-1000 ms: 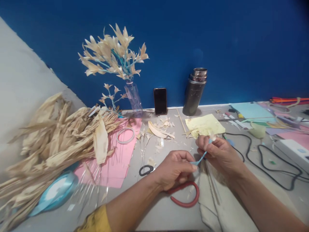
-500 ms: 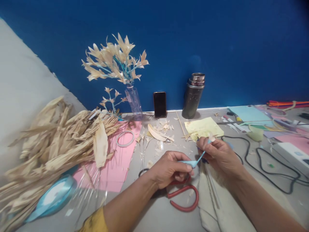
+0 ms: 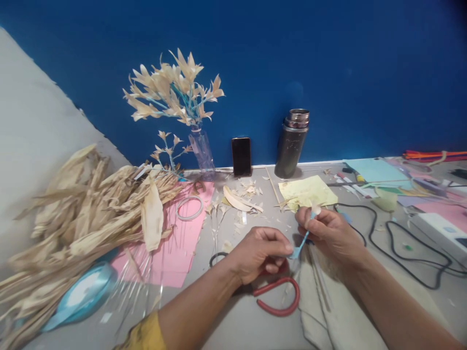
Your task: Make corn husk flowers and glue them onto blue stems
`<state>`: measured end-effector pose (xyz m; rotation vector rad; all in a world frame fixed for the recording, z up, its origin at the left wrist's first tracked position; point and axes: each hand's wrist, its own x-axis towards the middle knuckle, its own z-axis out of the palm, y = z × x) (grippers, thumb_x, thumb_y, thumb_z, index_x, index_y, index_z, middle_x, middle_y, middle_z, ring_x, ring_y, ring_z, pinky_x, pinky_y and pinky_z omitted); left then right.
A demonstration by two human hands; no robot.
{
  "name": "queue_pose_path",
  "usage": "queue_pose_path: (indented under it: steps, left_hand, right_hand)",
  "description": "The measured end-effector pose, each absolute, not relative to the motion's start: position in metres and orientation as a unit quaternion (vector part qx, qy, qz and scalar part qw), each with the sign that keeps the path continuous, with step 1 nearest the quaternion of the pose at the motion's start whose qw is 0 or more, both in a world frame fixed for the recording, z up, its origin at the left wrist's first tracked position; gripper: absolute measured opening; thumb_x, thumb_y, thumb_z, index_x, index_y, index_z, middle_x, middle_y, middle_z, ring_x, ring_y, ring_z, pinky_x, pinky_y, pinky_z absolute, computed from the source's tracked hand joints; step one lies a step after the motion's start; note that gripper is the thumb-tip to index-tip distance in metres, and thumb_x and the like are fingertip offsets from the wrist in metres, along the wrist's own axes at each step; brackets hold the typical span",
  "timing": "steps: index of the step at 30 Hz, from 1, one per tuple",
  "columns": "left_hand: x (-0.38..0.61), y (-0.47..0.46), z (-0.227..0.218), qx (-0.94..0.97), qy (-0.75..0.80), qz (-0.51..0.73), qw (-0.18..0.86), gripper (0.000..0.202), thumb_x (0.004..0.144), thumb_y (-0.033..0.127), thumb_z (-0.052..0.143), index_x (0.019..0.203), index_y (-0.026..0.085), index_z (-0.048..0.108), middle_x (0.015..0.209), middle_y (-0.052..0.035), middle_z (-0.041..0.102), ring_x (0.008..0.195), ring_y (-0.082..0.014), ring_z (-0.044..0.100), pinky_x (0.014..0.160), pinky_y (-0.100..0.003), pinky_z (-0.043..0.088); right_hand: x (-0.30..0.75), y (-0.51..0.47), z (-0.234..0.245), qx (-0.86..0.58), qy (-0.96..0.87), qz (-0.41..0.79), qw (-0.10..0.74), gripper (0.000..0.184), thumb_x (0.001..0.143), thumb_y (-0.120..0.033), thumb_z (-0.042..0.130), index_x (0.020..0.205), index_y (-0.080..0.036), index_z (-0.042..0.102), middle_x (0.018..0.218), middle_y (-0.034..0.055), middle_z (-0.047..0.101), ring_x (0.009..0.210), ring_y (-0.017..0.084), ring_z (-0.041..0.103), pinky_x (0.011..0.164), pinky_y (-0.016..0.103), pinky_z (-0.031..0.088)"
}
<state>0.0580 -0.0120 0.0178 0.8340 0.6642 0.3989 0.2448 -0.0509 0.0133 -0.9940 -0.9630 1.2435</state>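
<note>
My right hand is closed in a pinch on a thin flower stem wrapped in light blue, a small pale bloom showing at its upper end. Fingers together, my left hand grips a light blue ribbon at the stem's lower end. Below the left hand lie scissors with red handles, their blades mostly hidden. A folded pale cloth is under the right forearm, with thin wires on it.
Dried corn husks and a blue ribbon roll cover the left side, beside pink paper. Husk flowers stand in a plastic bottle. A phone and metal flask stand by the wall. A black cord lies right.
The ribbon between my hands has shifted; less of it shows over the left fingers, which have closed nearer the stem's lower end. The right hand stays in about the same place.
</note>
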Motion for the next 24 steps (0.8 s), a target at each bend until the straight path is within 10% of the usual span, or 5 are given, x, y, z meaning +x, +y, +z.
queue_pose_path:
  steps: [14, 24]
  left_hand:
    - [0.052, -0.019, 0.027, 0.492, 0.244, 0.128, 0.826, 0.039, 0.073, 0.052, 0.077, 0.08, 0.018, 0.058, 0.043, 0.0115, 0.036, 0.036, -0.0045, 0.023, 0.037, -0.02, 0.014]
    - [0.054, -0.015, 0.031, 0.543, 0.32, 0.13, 0.765, 0.022, 0.069, 0.034, 0.078, 0.076, 0.017, 0.067, 0.043, 0.0091, 0.044, 0.037, -0.0042, 0.027, 0.039, -0.022, 0.016]
  right_hand:
    - [0.25, -0.049, 0.003, -0.396, -0.442, 0.596, 0.541, 0.043, 0.073, -0.051, 0.082, 0.061, -0.019, 0.058, 0.069, -0.0021, 0.044, 0.059, 0.013, 0.04, 0.055, 0.029, 0.033]
    - [0.25, -0.049, 0.001, -0.381, -0.458, 0.615, 0.516, 0.043, 0.074, -0.051, 0.083, 0.063, -0.018, 0.057, 0.067, -0.0036, 0.044, 0.059, 0.012, 0.037, 0.056, 0.027, 0.03]
